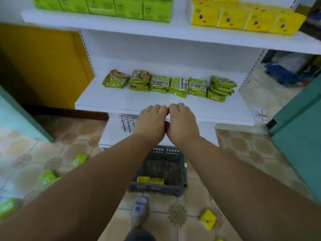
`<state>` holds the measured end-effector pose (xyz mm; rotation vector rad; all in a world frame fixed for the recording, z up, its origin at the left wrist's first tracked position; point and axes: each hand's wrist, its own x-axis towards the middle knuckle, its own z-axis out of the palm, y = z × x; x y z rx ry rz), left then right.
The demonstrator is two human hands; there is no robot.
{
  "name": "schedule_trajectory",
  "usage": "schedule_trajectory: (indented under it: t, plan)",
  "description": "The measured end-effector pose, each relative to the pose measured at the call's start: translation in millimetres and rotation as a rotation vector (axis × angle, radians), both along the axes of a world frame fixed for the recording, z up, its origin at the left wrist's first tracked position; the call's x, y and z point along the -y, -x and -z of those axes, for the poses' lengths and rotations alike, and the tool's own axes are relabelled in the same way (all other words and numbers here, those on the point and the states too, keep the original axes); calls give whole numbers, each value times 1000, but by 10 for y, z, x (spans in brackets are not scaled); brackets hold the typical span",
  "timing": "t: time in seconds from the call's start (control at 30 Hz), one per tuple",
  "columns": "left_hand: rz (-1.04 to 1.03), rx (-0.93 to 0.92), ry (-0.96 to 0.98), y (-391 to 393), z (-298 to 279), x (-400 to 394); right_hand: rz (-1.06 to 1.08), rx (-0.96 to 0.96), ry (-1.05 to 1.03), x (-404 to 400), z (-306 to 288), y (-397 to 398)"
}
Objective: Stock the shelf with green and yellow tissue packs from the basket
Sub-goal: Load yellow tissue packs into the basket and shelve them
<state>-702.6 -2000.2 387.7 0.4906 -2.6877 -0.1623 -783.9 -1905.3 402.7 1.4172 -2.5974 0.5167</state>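
My left hand point(151, 122) and my right hand point(182, 122) are pressed side by side at the front edge of the white middle shelf point(121, 100). Their backs face me and the fingers are curled under. Nothing shows in either hand, and the palms are hidden. Below my wrists a dark grey basket point(156, 187) sits on the floor with two yellow tissue packs point(143, 179) in its near end. On the top shelf, green tissue packs point(104, 6) stand in a row at the left and yellow tissue packs point(243, 20) at the right.
Small green packets point(173, 84) lie in a row at the back of the middle shelf. Loose green packs point(79, 160) lie on the tiled floor at the left and a yellow pack point(208, 219) at the right. My shoe point(139, 207) is just behind the basket. Teal cabinets stand on both sides.
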Motion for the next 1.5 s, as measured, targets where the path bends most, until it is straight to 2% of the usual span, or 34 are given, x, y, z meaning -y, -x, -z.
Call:
schedule_trajectory:
  t: [0.13,0.3,0.47,0.63,0.8,0.97,1.1,1.27,1.37,1.43,1.5]
  plan:
    - [-24,58,-136,-275,607,201,-32,118,-136,208,594,-153]
    - [-52,225,-306,-466,1426,706,-54,236,-344,767,1364,-323]
    - [-53,324,-412,-507,2244,1269,-20,359,-426,1367,2101,-342]
    - [-54,408,-499,-336,2886,1510,51,454,-454,1635,2744,-197]
    - [-34,497,-626,-167,3592,1515,125,586,-489,1631,3537,-59]
    - [-53,627,-666,33,4397,1409,252,744,-436,1442,4482,-8]
    - [-121,771,-739,236,5237,1309,371,806,-359,1214,5342,48]
    - [-245,804,-917,465,6378,1145,541,913,-321,1041,6483,437]
    - [-255,878,-972,575,6962,980,615,982,-396,1010,7074,703]
    - [-208,987,-960,682,7288,905,614,1067,-501,975,7450,838]
    - [-250,1082,-992,826,7554,888,579,1132,-592,982,7784,932]
